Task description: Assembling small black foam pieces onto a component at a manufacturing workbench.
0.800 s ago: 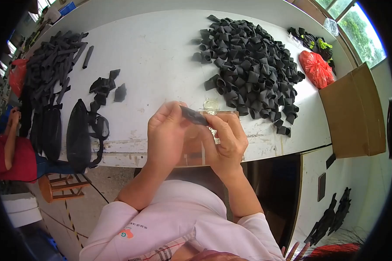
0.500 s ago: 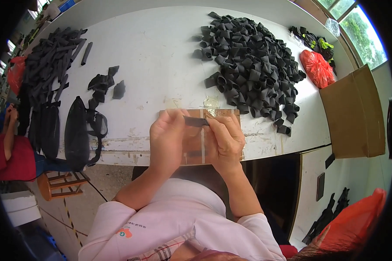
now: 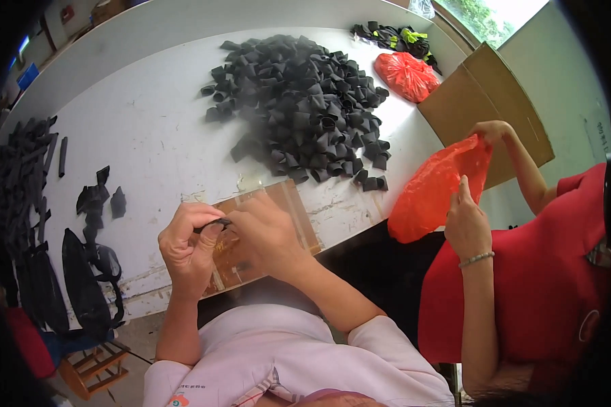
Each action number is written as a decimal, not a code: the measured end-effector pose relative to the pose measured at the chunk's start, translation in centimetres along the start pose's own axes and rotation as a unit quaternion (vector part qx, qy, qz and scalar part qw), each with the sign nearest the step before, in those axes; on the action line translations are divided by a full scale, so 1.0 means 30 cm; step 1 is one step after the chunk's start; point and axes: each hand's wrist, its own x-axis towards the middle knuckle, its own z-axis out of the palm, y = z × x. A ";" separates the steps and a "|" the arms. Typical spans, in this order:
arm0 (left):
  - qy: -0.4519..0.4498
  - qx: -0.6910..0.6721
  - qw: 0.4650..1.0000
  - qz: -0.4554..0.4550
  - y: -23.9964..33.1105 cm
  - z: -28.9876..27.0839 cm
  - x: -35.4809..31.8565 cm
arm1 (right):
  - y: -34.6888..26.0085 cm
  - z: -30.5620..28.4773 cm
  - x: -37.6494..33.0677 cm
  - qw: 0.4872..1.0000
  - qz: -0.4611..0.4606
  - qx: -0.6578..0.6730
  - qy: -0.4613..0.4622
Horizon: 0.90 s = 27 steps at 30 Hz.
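Above the brown board (image 3: 304, 216) at the table's front edge, both my hands meet at a small black fabric strip (image 3: 214, 224). Between thumb and curled fingers, my left hand (image 3: 189, 245) pinches it. My right hand (image 3: 270, 234) is closed at the strip's right end, its fingertips partly hidden and a little blurred. Only a short stretch of the strip shows between the hands. Beyond the board spreads a large pile of folded black fabric loops (image 3: 312, 102).
At the right, a person in red (image 3: 523, 271) holds a red plastic bag (image 3: 428, 197) near my right arm. Behind stand a cardboard box (image 3: 489, 102) and another red bag (image 3: 407, 76). Black strips (image 3: 20, 169) and black mesh pieces (image 3: 85, 285) lie at the left.
My view has swung to the right. A person in red with a red bag now shows there. My hands have turned the strip, which was stretched level between them, and drawn closer together.
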 end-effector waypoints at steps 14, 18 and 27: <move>0.041 -0.142 0.984 -0.095 0.060 0.050 -0.075 | -0.104 -0.040 -0.045 0.808 0.344 0.458 0.137; 0.047 -0.060 0.995 -0.066 0.036 0.052 -0.100 | -0.112 -0.002 -0.105 0.669 0.457 0.576 0.105; 0.070 -0.087 0.984 -0.139 0.020 0.042 -0.133 | -0.120 0.021 -0.189 0.836 0.411 0.362 0.044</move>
